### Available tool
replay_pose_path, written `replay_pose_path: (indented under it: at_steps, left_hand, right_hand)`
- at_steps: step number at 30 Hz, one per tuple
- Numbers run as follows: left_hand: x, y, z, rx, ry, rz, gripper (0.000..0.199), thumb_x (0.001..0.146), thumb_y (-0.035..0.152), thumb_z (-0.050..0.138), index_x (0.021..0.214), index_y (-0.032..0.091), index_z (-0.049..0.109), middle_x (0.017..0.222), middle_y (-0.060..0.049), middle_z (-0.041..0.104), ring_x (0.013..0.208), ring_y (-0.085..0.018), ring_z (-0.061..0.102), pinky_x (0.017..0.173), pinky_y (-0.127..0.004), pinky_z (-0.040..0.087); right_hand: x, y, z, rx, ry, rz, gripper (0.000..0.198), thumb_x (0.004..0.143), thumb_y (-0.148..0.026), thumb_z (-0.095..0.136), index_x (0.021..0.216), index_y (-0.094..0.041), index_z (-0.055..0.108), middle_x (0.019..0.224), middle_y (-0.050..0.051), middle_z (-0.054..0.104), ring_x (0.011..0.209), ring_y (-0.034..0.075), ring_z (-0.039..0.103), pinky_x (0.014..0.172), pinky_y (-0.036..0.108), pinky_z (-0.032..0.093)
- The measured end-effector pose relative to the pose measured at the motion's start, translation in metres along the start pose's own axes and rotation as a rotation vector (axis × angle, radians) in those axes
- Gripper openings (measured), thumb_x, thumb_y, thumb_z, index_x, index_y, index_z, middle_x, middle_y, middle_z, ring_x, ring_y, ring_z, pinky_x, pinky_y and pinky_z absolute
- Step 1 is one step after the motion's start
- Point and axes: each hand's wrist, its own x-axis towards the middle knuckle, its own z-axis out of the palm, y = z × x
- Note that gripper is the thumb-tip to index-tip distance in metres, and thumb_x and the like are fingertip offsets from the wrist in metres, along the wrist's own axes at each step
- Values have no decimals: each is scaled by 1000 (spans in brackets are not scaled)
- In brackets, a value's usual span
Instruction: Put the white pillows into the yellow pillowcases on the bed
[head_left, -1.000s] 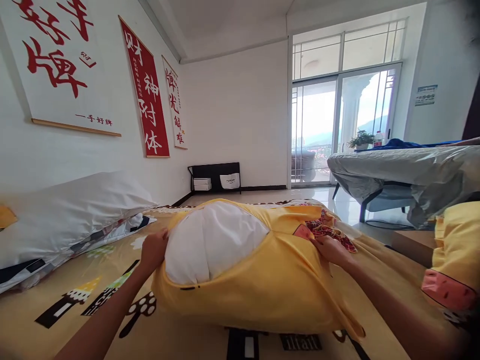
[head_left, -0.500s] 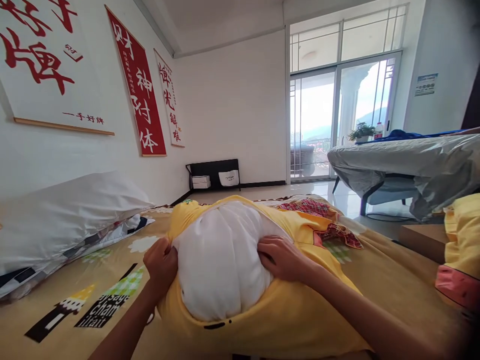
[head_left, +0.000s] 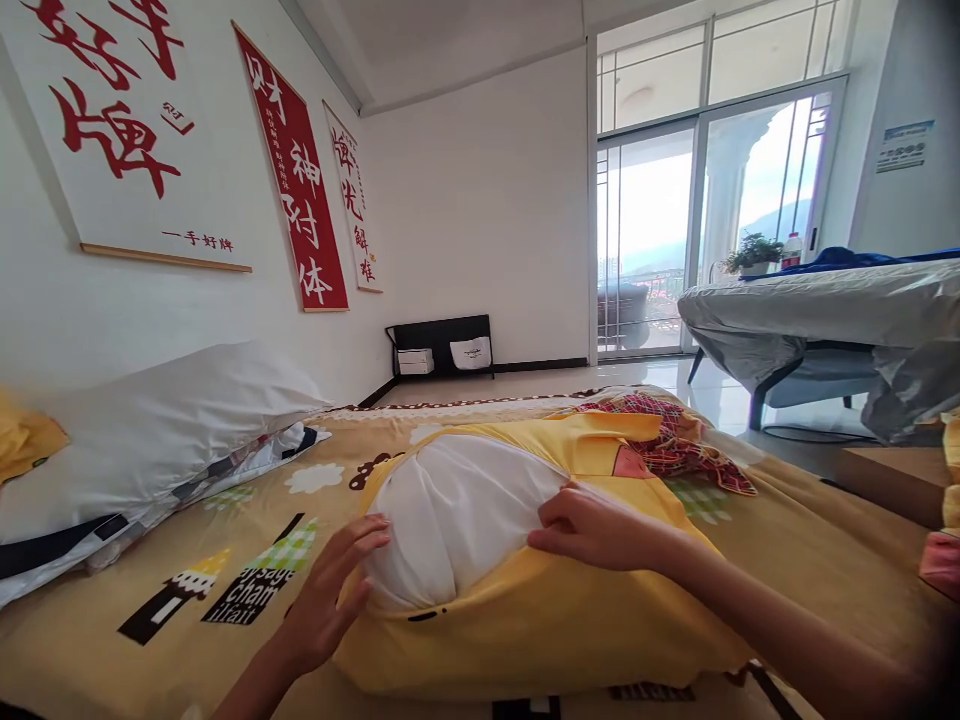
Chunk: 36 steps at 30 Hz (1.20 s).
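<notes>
In front of me a white pillow (head_left: 457, 510) shows through the wide opening of a yellow pillowcase (head_left: 570, 620). Fabric surrounds the pillow at the far side, the right and the near side. My left hand (head_left: 330, 595) is open at the pillow's left edge, fingers spread and fingertips touching or just above the white cloth. At the opening's right side, my right hand (head_left: 600, 530) is closed, its curled fingers pinching the pillowcase edge beside the white cloth. Its fingertips are partly hidden.
A patterned tan sheet (head_left: 247, 670) covers the bed. Another white pillow (head_left: 187, 420) leans at the left, with yellow cloth (head_left: 26, 435) by it. Red plaid cloth (head_left: 690, 450) lies beyond the pillowcase. A plastic-covered table (head_left: 825, 300) and a cardboard box (head_left: 892, 480) stand at right.
My left hand has loosened from a closed grip and spread its fingers, lower down. The pillow bulges less, and the far side of the pillowcase lies flatter. The view has turned slightly left.
</notes>
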Motion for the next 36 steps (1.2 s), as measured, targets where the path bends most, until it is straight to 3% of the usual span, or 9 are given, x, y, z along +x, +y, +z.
replay_pose_path:
  at_steps: [3, 6, 11, 16, 20, 24, 28, 32, 36]
  left_hand:
    - [12, 27, 9, -10, -344, 70, 47, 91, 54, 37, 120, 24, 59, 131, -10, 55, 122, -27, 47, 105, -37, 32]
    - [34, 40, 23, 56, -481, 78, 55, 89, 63, 35, 105, 20, 65, 110, -11, 66, 103, -27, 56, 95, -36, 38]
    - [51, 40, 14, 94, -647, -72, 57, 85, 68, 36, 77, 18, 62, 77, -4, 63, 69, -17, 54, 62, -26, 38]
    - [50, 31, -15, 90, -712, -324, 52, 70, 64, 61, 55, 18, 42, 52, 5, 33, 48, -9, 31, 45, -25, 19]
    - [48, 20, -29, -218, -726, -281, 55, 78, 64, 53, 55, 18, 34, 55, 5, 24, 51, -7, 23, 47, -26, 15]
    - [63, 26, -33, -299, -673, -227, 51, 83, 59, 51, 58, 18, 31, 59, 5, 23, 54, -7, 22, 48, -25, 16]
    - [89, 54, -11, -209, -613, -96, 42, 88, 46, 45, 59, 18, 32, 58, 5, 27, 55, -8, 26, 49, -23, 21]
    - [95, 71, 38, -233, -851, 4, 27, 82, 28, 45, 58, 18, 37, 59, 4, 34, 58, -9, 34, 53, -23, 27]
    - [80, 68, 64, -275, -1011, -127, 35, 81, 38, 47, 54, 19, 34, 54, 5, 25, 51, -9, 26, 45, -24, 20]
  right_hand:
    - [3, -31, 3, -90, -160, -111, 31, 78, -48, 62, 83, -19, 71, 76, 5, 67, 72, 19, 59, 59, 27, 35]
    - [8, -63, 9, -263, -314, -180, 22, 75, -31, 65, 89, -16, 72, 80, 9, 69, 74, 23, 63, 60, 28, 35]
    - [12, -89, 1, -187, 22, -74, 15, 78, -16, 54, 80, -18, 69, 74, 7, 68, 68, 18, 61, 54, 27, 25]
    - [16, -40, -12, -110, 220, 97, 24, 85, -33, 56, 68, -19, 64, 65, 3, 63, 63, 13, 53, 55, 25, 22]
    - [5, 25, -12, -145, 114, 209, 37, 86, -39, 53, 58, -18, 60, 56, 0, 55, 55, 11, 44, 54, 25, 22]
    - [-8, 46, -5, -270, 108, 166, 47, 91, -47, 44, 59, -18, 62, 58, 3, 58, 65, 16, 52, 61, 26, 29]
    - [2, 23, -11, -414, 362, 226, 43, 91, -33, 42, 55, -19, 59, 56, 4, 61, 60, 16, 50, 67, 28, 32]
    - [13, -8, -29, -263, 781, 209, 47, 89, -33, 39, 44, -20, 37, 42, -1, 43, 47, 11, 33, 60, 25, 30]
    - [1, -4, -42, -188, 726, 243, 47, 88, -40, 36, 46, -20, 30, 43, -1, 39, 48, 12, 34, 58, 26, 28]
